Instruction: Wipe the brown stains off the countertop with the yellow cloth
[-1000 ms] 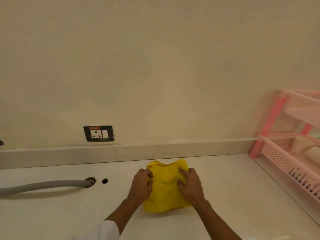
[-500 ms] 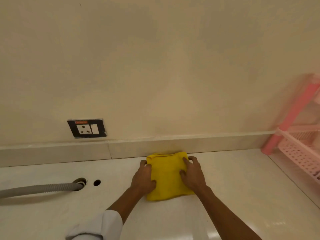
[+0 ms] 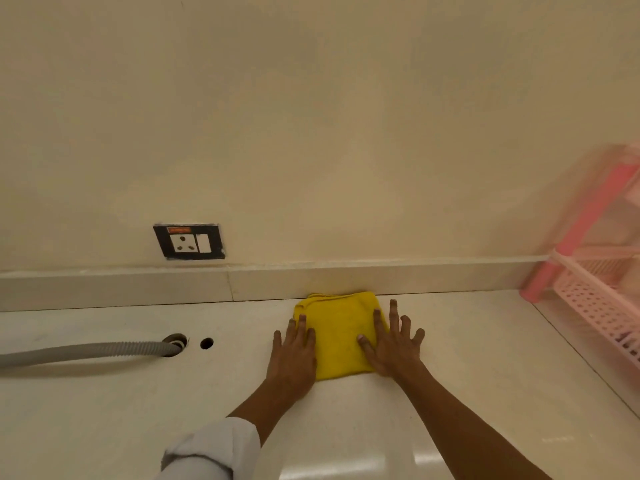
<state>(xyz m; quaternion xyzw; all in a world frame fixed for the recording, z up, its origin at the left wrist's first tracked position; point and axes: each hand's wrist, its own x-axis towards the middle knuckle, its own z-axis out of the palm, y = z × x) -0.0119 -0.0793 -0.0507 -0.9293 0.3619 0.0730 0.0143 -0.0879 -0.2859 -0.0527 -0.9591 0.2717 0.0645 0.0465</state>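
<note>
A folded yellow cloth (image 3: 339,336) lies flat on the pale countertop (image 3: 485,358), its far edge against the low backsplash ledge (image 3: 415,277). My left hand (image 3: 294,355) rests flat on the cloth's left edge with its fingers stretched out. Over the cloth's right edge my right hand (image 3: 393,344) lies flat with fingers spread, partly on the counter. Neither hand grips the cloth. No brown stain shows on the bare counter around the cloth.
A grey corrugated hose (image 3: 86,351) runs from the left into a counter hole (image 3: 176,341), with a smaller hole (image 3: 206,342) beside it. A black wall socket (image 3: 189,241) sits above the ledge. A pink plastic rack (image 3: 595,292) stands at the right.
The cloth has been pushed away from me until it meets the ledge. Both hands have gone from clutching its edges to lying flat with fingers spread.
</note>
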